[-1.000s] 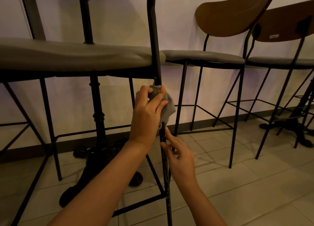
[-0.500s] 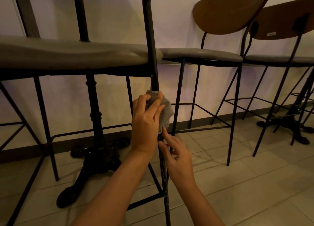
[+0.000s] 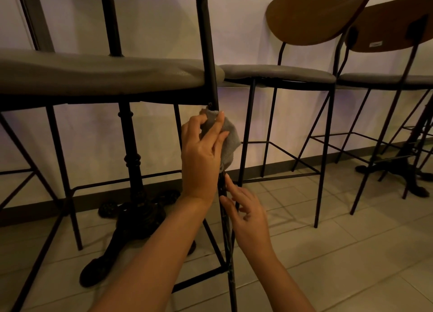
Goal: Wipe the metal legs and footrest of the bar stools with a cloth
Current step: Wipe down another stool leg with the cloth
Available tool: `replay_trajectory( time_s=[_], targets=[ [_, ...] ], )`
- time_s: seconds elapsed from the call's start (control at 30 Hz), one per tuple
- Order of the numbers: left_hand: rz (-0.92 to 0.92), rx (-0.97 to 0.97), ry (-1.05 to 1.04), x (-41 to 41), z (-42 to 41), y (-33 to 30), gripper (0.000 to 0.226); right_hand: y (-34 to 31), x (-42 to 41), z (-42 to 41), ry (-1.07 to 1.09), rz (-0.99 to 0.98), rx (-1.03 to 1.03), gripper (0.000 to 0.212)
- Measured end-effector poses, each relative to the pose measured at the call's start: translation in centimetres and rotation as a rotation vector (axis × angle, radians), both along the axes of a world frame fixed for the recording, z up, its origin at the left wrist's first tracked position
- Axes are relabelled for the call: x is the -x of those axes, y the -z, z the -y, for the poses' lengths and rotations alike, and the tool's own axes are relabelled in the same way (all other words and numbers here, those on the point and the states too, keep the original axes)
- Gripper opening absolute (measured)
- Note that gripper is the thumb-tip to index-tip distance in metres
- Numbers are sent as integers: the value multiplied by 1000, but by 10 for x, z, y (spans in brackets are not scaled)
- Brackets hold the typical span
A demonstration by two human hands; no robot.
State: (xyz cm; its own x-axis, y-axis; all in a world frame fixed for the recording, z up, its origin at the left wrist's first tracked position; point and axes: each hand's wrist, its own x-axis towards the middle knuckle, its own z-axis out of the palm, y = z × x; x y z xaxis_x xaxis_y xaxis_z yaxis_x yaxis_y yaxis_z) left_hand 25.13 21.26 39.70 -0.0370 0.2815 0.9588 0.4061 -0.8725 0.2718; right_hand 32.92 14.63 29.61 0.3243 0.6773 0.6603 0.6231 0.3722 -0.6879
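Just under the seat, left hand wraps cloth round the near leg to wipe it; right hand, fingers loose, steadies the leg below.

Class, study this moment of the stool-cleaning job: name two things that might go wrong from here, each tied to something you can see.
1. The left hand wraps the grey cloth round the nearest stool's leg just under the seat; the right hand touches that leg directly below, so a downward wipe may run into its fingers.
2. Loose cloth hangs off to one side, so part of the leg may get missed.
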Motion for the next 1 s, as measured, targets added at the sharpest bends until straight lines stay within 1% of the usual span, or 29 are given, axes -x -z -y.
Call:
replay_trajectory(
  time_s=[0.1,0.17,0.27,0.4,0.53,0.67,0.8,0.9,1.0],
  targets=[
    [-33,-9,7,2,-3,13,41,5,-4,0,23,99,8,47],
    [-66,-4,18,4,-2,23,42,7,-7,0,16,121,9,47],
    [-100,23,22,5,1,34,42,6,-9,2,-1,103,36,42],
    [-65,63,33,3,1,29,40,3,-12,4,11,122,51,43],
    [-5,89,54,0,3,25,38,-4,-19,3,27,84,13,44],
    [26,95,42,-5,6,35,40,-10,-23,2,22,56,-10,40],
    [6,116,40,-7,10,55,40,-10,-23,4,29,48,-50,37],
    [-1,145,46,-9,13,63,41,-30,-24,2,81,38,-118,41],
    [24,310,174,-9,17,65,37,-73,-18,-7,64,88,-179,44]
  ],
)
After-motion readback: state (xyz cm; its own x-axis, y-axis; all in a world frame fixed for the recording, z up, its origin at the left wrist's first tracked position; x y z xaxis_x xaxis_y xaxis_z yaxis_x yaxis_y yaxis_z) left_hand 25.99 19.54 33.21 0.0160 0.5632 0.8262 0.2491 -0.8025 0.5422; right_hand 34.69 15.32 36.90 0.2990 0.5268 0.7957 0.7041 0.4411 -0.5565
